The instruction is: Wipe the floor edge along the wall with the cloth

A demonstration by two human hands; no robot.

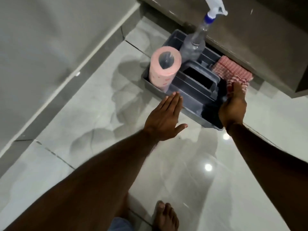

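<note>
A red-and-white checked cloth [231, 70] lies folded at the right end of a grey plastic caddy [191, 112] standing on the tiled floor. My right hand [233, 105] reaches over the caddy's near right corner and grips the near edge of the cloth, which bunches around the thumb and fingers. My left hand [166, 120] hovers flat and empty, fingers stretched out, just before the caddy's front rim. The floor edge [66, 92], a grey skirting strip, runs diagonally along the wall [33, 47] on the left.
In the caddy stand a pink paper roll [164, 70] and a clear spray bottle [193, 45] with a white trigger. A brown cabinet [250, 39] overhangs the caddy at the back right. My bare foot [165, 215] stands on the glossy tiles at the bottom.
</note>
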